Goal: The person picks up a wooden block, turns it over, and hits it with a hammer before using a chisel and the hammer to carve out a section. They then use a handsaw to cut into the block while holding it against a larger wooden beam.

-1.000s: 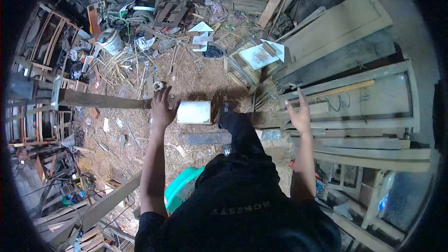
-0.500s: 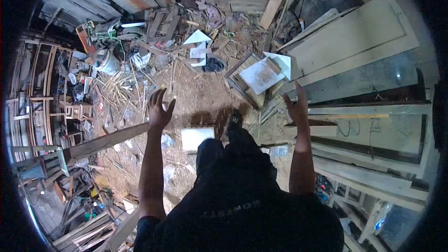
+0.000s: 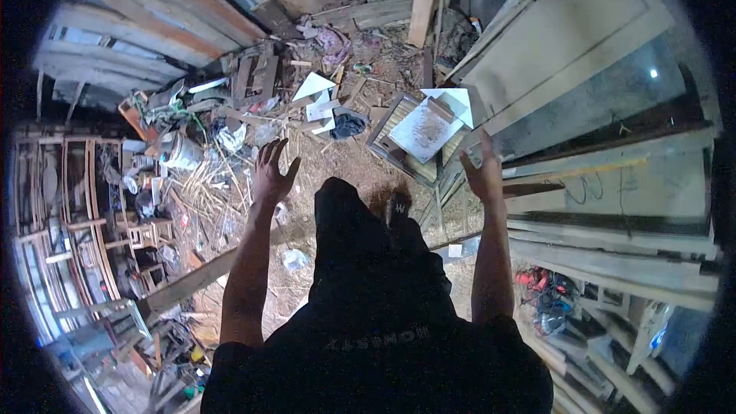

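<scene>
My left hand (image 3: pixel 275 174) is held out in the air with its fingers apart and nothing in it. Below it lies the littered dirt floor, with a heap of thin sticks (image 3: pixel 211 188) to its left. On the other side, my right hand (image 3: pixel 483 172) is also open and empty, raised near the leaning boards. Just beyond it a white sheet (image 3: pixel 424 129) with brown debris on top rests on a slatted wooden frame (image 3: pixel 399 107). A white triangular piece (image 3: pixel 458 101) sits at that sheet's far corner.
Large panels (image 3: pixel 567 54) lean along the right side. A white bucket (image 3: pixel 182 152) and scrap stand at left, near wooden racks (image 3: pixel 73 215). A long plank (image 3: pixel 192 282) crosses behind my left arm. White pieces (image 3: pixel 313 87) and a dark bundle (image 3: pixel 347 126) lie ahead.
My body has moved forward, with one knee now raised ahead. The white panel that lay by my legs is now hidden behind them. Both hands remain open and empty.
</scene>
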{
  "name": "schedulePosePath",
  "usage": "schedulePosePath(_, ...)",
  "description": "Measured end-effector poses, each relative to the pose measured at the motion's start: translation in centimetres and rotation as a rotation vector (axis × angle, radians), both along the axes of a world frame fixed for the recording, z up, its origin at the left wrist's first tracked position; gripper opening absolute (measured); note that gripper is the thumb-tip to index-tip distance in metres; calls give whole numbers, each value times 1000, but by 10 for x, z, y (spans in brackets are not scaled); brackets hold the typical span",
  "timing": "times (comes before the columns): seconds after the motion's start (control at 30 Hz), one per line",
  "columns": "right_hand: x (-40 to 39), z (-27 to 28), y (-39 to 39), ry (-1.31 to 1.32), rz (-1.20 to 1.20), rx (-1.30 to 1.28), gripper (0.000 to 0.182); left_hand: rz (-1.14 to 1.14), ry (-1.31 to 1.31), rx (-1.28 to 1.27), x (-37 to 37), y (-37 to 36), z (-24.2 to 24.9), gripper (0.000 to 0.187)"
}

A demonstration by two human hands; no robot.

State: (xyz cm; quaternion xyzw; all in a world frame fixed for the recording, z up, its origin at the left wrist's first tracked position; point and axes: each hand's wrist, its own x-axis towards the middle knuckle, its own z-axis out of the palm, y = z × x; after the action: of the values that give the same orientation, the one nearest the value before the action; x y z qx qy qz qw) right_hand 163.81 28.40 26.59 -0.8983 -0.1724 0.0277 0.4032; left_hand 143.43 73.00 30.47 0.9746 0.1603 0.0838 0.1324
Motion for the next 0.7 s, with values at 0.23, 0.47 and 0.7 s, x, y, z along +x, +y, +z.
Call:
schedulePosePath(0.23,-37,-4,12,9,-89,-72,79,-248,-25,-75,64,17,-35,54)
schedulePosePath(0.47,-76,-32,52,28,-145,-76,75,-503,-54,-145,115,54,-64,54)
schedulePosePath(0.7,-89,-35,132,165,-310,-95,77,-655,89,-149,149,103,-122,59)
